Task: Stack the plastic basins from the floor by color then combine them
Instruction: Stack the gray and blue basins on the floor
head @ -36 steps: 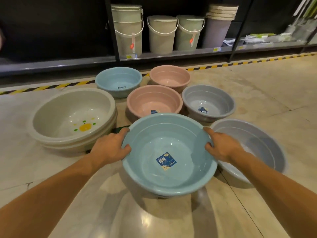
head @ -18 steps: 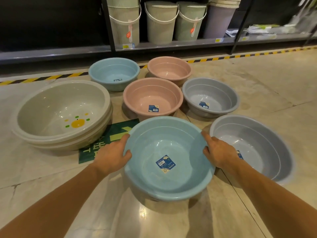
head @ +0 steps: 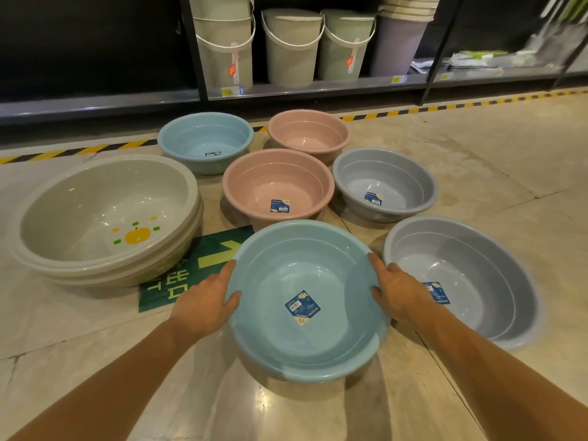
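before the pink basin (head: 278, 183), my left hand (head: 203, 300) and right hand (head: 397, 297) grip the blue basin (head: 302, 275), just drawn clear for stacking.

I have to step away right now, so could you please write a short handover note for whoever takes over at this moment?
Left hand and right hand grip opposite rims of the large blue basin, which looks just off the floor.
Small blue basin sits at the back left. Near pink basin, far pink basin, small grey basin and large grey basin stand singly on the floor.
Done: beige basins stacked at left.
Left: nest the blue, pink and grey pairs, then combine the stacks.
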A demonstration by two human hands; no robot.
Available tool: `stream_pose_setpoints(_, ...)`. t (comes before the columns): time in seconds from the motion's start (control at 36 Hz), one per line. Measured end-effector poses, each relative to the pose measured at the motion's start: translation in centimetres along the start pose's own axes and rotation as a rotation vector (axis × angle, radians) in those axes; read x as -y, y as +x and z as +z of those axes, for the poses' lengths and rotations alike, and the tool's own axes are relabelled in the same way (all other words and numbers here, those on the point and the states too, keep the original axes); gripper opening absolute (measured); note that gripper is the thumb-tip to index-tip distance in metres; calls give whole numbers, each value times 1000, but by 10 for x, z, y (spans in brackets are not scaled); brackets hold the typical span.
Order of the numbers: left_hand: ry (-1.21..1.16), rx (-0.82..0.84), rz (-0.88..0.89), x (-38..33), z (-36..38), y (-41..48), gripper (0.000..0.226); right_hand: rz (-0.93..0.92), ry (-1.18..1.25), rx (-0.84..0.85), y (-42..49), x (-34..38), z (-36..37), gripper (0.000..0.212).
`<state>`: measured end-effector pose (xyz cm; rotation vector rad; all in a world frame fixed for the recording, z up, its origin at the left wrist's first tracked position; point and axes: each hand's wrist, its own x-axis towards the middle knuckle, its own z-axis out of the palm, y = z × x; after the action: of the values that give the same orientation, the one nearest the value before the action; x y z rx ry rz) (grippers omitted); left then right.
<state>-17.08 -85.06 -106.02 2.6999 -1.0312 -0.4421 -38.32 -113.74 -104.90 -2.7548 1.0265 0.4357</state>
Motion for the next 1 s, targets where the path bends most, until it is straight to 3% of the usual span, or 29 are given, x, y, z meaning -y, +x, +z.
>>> stream_pose_setpoints(0.36,306,-175,88,-27,-80,-3,40,-105,-241,-120,-16,36,-78,50)
stream_pose_setpoints(0.5,344,-176,139,-23,-126,-8,31,-185,-284,-173,-17,73,-127,46)
stream_pose_setpoints(0.72,291,-113,86,7,-219,-26,34,-249,-264,-217,-34,143,-205,31)
stream_pose_setpoints(1.0,277,-138,72,-30,-262,-27,35,-261,-289,-256,-37,130,-243,47)
